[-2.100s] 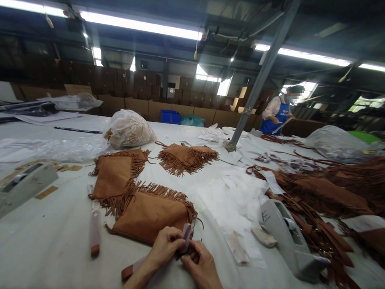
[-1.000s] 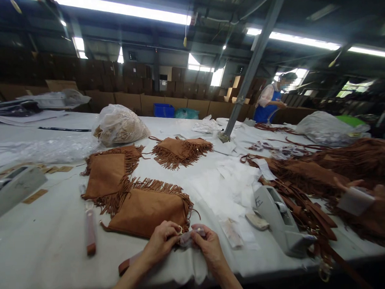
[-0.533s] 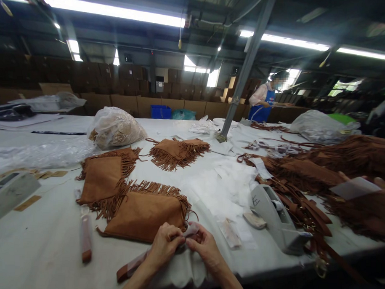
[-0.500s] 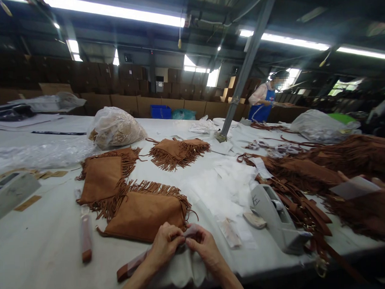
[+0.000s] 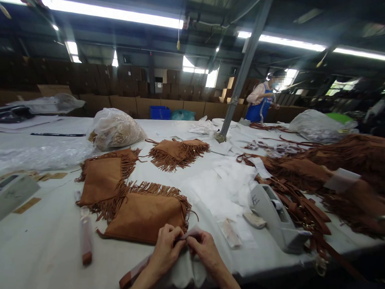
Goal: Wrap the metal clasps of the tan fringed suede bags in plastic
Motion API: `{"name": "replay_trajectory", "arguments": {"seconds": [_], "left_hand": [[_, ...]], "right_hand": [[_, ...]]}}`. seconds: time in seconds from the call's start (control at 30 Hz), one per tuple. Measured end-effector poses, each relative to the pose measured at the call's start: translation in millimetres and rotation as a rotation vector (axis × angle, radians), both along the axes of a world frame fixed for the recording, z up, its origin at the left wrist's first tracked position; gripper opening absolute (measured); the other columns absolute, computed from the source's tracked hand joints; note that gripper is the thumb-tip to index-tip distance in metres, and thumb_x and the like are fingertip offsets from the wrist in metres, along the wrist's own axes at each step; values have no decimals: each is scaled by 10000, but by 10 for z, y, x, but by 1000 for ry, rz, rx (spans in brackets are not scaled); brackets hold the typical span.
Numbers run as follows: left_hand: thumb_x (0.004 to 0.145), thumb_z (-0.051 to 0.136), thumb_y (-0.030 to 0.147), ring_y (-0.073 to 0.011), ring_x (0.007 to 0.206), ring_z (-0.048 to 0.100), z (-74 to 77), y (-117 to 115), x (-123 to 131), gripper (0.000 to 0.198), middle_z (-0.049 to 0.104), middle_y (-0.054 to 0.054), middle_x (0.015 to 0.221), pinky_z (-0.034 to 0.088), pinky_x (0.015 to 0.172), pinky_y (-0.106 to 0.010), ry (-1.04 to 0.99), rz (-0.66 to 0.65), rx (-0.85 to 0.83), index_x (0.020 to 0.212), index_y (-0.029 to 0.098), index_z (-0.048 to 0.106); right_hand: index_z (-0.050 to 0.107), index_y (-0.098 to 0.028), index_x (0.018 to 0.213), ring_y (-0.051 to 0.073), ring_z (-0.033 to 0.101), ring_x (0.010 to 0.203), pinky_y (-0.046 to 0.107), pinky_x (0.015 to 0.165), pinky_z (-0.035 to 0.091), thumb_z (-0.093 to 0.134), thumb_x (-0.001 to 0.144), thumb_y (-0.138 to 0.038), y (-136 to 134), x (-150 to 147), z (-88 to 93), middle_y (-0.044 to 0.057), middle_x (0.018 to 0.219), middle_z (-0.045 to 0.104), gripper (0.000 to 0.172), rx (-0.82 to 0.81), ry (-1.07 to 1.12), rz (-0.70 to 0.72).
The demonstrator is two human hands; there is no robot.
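Observation:
My left hand [image 5: 167, 248] and my right hand [image 5: 205, 249] meet at the table's near side, both closed in a pinch. Between them is the upper end of a brown leather strap [image 5: 126, 280] sheathed in thin translucent paper [image 5: 195, 232]. The strap runs down-left beneath my left wrist, its bare brown end showing. My fingers hide the part they grip. Just beyond lies a brown fringed pouch [image 5: 147, 215]. Further left, a similar wrapped strap [image 5: 86, 239] lies on the cloth beside another fringed pouch [image 5: 102, 177].
A tape dispenser [image 5: 273, 217] stands at right beside leather straps with metal clips [image 5: 305, 208]. A co-worker's arm [image 5: 368, 197] reaches in over a fringed pile, near a pale sheet [image 5: 342, 180]. A post [image 5: 240, 79] rises mid-table. A person in a blue apron [image 5: 260, 106] stands beyond.
My hands keep their pinch, with slight finger movement at the paper. At right, the co-worker's hand and pale sheet have shifted left and away from me. The person in the apron has turned.

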State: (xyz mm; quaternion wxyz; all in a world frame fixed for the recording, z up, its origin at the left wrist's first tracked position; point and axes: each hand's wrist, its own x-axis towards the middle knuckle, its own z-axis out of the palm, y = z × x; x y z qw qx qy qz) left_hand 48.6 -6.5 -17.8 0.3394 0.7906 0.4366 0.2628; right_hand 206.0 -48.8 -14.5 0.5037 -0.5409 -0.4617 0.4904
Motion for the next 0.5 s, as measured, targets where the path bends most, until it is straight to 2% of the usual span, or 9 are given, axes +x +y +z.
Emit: {"name": "replay_trajectory", "arguments": {"seconds": [0.13, 0.3, 0.37, 0.43, 0.5], "left_hand": [[800, 551, 225, -226, 886, 511, 18, 11, 27, 47, 562, -39, 854, 394, 814, -336, 0, -14, 3, 795, 221, 598], [829, 530, 232, -231, 887, 517, 4, -35, 6, 98, 567, -53, 862, 413, 808, -347, -69, -34, 61, 827, 223, 627], [835, 524, 223, -231, 894, 518, -28, -51, -22, 133, 565, -63, 869, 424, 806, -347, -97, -56, 89, 824, 225, 656], [823, 529, 195, -231, 891, 518, -40, -49, -47, 158, 565, -67, 855, 431, 797, -346, -100, -93, 120, 817, 231, 683], [801, 536, 158, -231, 877, 519, -24, -30, -56, 185, 576, -62, 809, 434, 786, -346, -77, -150, 153, 801, 241, 701]], "right_hand": [[689, -176, 814, 82, 477, 468, 202, 477, 375, 575, 740, -228, -3, 19, -8, -47, 572, 554, 145, 19, 20, 25], [648, -161, 654, 70, 411, 397, 200, 418, 311, 573, 771, -280, 43, 13, -99, -65, 443, 482, 184, -70, -22, -61], [632, -153, 660, 72, 424, 405, 202, 418, 328, 592, 797, -328, 46, -11, -133, -59, 455, 501, 226, -115, 1, -64], [650, -140, 813, 97, 536, 531, 215, 495, 431, 588, 840, -361, 24, -64, -158, -15, 656, 620, 230, -142, 34, -44], [619, -144, 1027, 156, 617, 776, 292, 653, 523, 577, 871, -351, -23, -141, -166, 41, 985, 645, 263, -152, 56, -21]]}}
